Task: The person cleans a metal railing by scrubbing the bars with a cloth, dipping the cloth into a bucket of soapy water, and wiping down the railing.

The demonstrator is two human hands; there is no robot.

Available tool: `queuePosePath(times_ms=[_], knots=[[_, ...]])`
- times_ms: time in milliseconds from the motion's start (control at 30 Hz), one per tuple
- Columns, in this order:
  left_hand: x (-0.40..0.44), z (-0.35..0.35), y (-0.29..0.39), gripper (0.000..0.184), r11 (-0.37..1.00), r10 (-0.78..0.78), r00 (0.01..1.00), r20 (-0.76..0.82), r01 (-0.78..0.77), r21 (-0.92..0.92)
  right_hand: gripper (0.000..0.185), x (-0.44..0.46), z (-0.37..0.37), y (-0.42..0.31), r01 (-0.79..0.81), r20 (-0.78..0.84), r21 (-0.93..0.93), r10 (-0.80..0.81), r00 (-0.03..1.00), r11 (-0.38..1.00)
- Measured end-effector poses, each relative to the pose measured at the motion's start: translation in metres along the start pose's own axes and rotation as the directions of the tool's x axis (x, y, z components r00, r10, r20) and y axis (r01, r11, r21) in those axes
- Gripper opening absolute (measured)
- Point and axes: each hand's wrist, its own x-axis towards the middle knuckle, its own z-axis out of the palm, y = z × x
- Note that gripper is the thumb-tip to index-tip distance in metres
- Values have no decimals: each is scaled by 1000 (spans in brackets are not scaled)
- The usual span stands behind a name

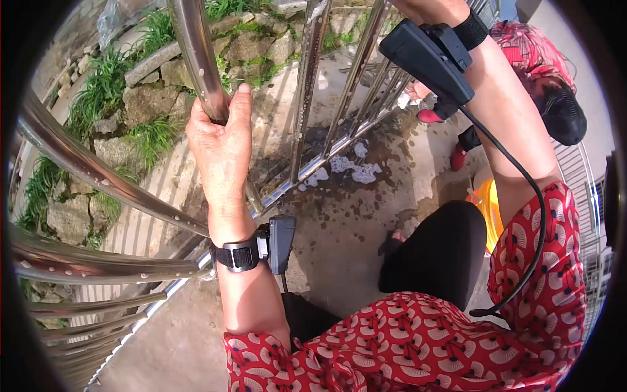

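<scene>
My left hand [222, 147] is wrapped round a shiny upright metal railing bar [198, 55], its thumb lying along the bar. Water drops dot this bar and the neighbouring bars [307, 85]. A strap with a black device [281, 243] sits on my left wrist. At the top edge, only the base of my right hand [434, 9] shows; its fingers are out of frame, so whether it holds anything is hidden. My right wrist bears a second black device [428, 59] with a cable running down the arm.
Another person [532, 59] in red patterned clothing bends at the upper right. A yellow bucket [488, 206] stands beside my knee. Foam [359, 171] lies on the wet concrete. Beyond the railing's bottom rail [307, 171] are rough stones [153, 104] with grass.
</scene>
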Motion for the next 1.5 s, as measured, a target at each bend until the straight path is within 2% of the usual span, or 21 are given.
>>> queuePosePath(times_ms=[33, 67, 100, 133, 167, 233, 333, 367, 400, 433, 667, 733, 767, 900, 1000, 1167, 1267, 1367, 1433, 1467, 1500], knots=[[0, 1, 0, 27, 1000, -21, 1000, 1, 21, -3, 23, -6, 48, -21, 151, 43, -728, -175, 984, 669], [0, 1, 1, 28, 999, -44, 999, -2, 44, -4, 20, -8, 85, -32, 179, 200, -979, -267, 943, -101], [-1, 0, 1, 28, 1000, -14, 1000, 9, 14, -21, 35, 2, 105, -18, -48, -180, -912, -291, 940, 408], [-2, 0, 4, 28, 1000, -18, 1000, -4, 18, -13, 56, 4, 127, 3, -224, -511, -546, -108, 853, 807], [-4, 0, 8, 27, 998, -50, 999, -11, 49, -50, 54, -12, 154, 20, -262, -641, -440, -96, 761, 859], [-3, 4, -1, 27, 997, -38, 998, -48, 35, -63, 51, -36, 191, 49, -339, -740, -382, -65, 669, 860], [-4, 5, -1, 23, 999, 6, 998, -61, -9, -47, 49, -68, 235, 91, -498, -828, 6, 283, 483, 867], [-6, 6, 2, 21, 995, -13, 999, -52, 9, -95, 49, -85, 252, 125, -420, -862, -85, 145, 485, 904], [-8, 8, 3, 20, 989, -29, 999, -42, 22, -143, 48, -98, 264, 132, -479, -853, 42, 281, 439, 877], [-7, 10, 1, 18, 985, 6, 998, -59, -16, -169, 48, -116, 272, 148, -496, -834, -39, 245, 495, 868], [-7, 11, -5, 18, 973, 62, 998, -19, -64, -223, 51, -211, 310, 242, -648, -583, 163, 603, 545, 744], [-7, 8, -7, 18, 972, 61, 998, 16, -56, -229, 67, -212, 289, 248, -721, -310, -73, 672, 673, 689], [-6, 8, -6, 17, 968, 60, 998, 20, -54, -244, 68, -202, 274, 238, -759, -199, 13, 745, 636, 651], [-5, 7, -10, 14, 970, 91, 996, 18, -85, -227, 59, -195, 265, 234, -745, -133, 84, 748, 650, 662], [-4, 7, -12, 18, 964, 95, 994, 60, -77, -253, 51, -189, 266, 225, -657, -205, 369, 747, 633, 658], [0, 5, -16, 17, 947, 107, 991, 82, -76, -312, 43, -132, 201, 179, -445, -123, 276, 491, 862, 852], [-1, 7, -13, 18, 949, 101, 991, 86, -70, -307, 37, -90, 156, 110, -458, -8, 201, 469, 883, 866], [-5, 11, -8, 18, 958, 64, 998, 26, -54, -283, 45, -89, 164, 125, -383, -18, 139, 389, 921, 913], [-5, 13, -6, 18, 957, 63, 998, 2, -60, -283, 50, -99, 186, 142, -303, -302, 107, 321, 897, 947], [-5, 13, -5, 18, 957, 66, 998, -2, -64, -283, 54, -106, 190, 136, -407, -248, 183, 443, 862, 895], [-5, 14, -5, 18, 959, 52, 998, -19, -55, -279, 54, -122, 202, 154, -391, -295, 97, 402, 867, 915]])
